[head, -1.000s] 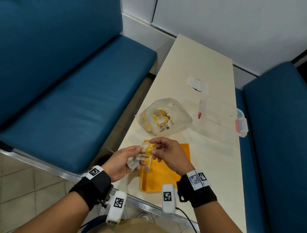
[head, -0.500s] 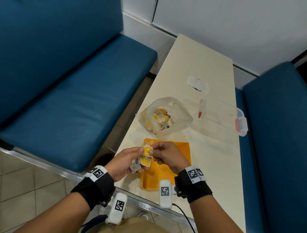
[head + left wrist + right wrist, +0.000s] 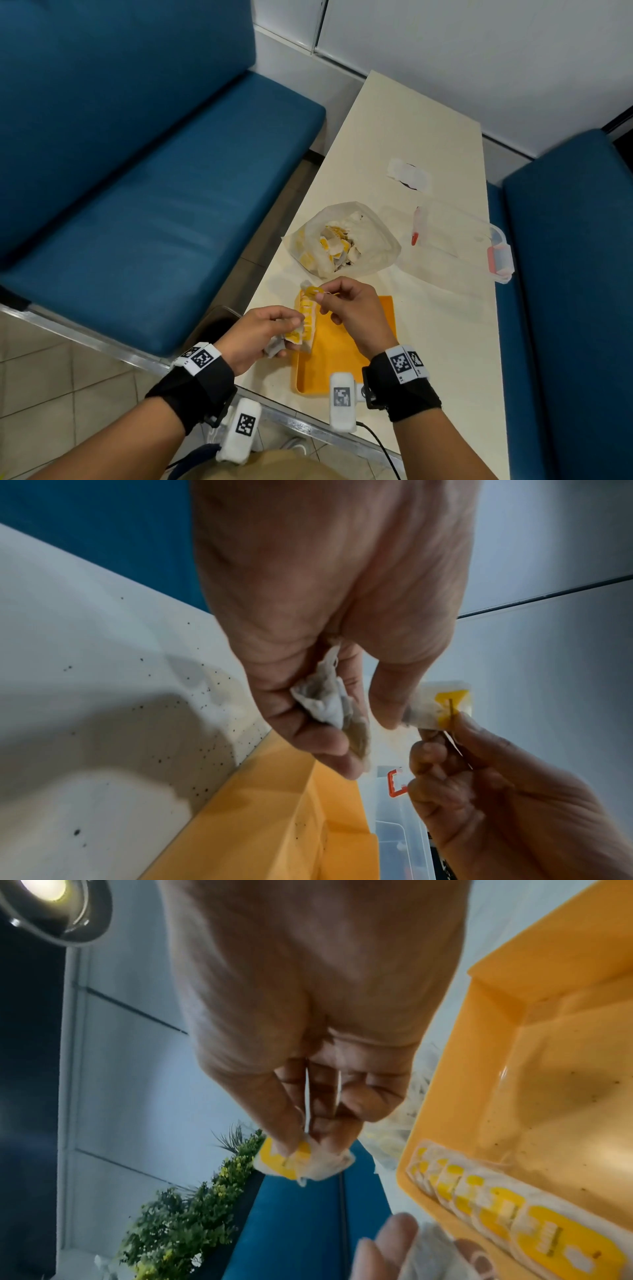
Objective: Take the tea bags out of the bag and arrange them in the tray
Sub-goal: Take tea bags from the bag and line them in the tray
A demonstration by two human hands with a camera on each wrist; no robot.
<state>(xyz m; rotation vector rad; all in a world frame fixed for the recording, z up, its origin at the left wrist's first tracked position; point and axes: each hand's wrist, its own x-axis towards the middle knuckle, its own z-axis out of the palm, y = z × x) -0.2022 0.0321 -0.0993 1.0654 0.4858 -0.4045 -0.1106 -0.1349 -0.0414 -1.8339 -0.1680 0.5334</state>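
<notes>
The person stands over the desk (image 3: 421, 113) with both hands raised just above the orange tray (image 3: 346, 346). The right hand (image 3: 356, 308) pinches one tea bag (image 3: 301, 1161) by its yellow tag between thumb and fingers (image 3: 284, 1118), held near the tray's far left corner. The left hand (image 3: 253, 332) is curled around a small crumpled bunch of tea bags (image 3: 329, 702), gripping them at the tray's left edge. Inside the tray, a row of tea bags with yellow tags (image 3: 486, 1202) already lies overlapping along the left wall; the rest of the tray floor is bare. Beyond the tray, the clear plastic bag (image 3: 346, 240) sits open and holds a fair heap of tea bags. By my reckoning the job is early on: one row is partly laid, the handful is waiting to be placed, and most of the bag is yet to be emptied
</notes>
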